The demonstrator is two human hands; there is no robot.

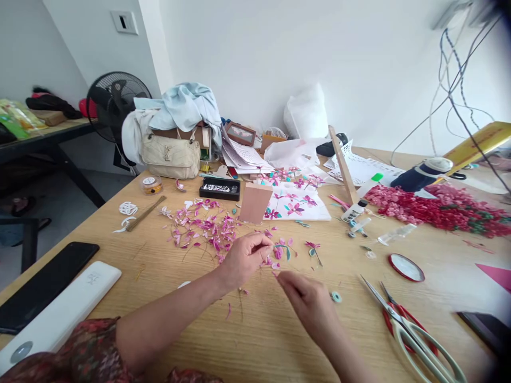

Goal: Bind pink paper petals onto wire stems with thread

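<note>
Pink petals [217, 229] lie loose on the desk [247, 346], apparently unassembled; flowers [294, 208] on the sheet [320, 214] look complete. Left hand [243, 258]: grip seemingly pinching a leafed bloom [278, 253] before the sheet. Right hand [307, 298]: grip clenched, contents indiscernible.

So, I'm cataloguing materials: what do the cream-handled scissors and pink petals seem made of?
Cream-handled scissors: grey metal blades, shiny highlights; smooth handles, perhaps plastic-coated. Pink petals: thin, slightly glossy, perhaps fabric or thread; too small to settle.
</note>
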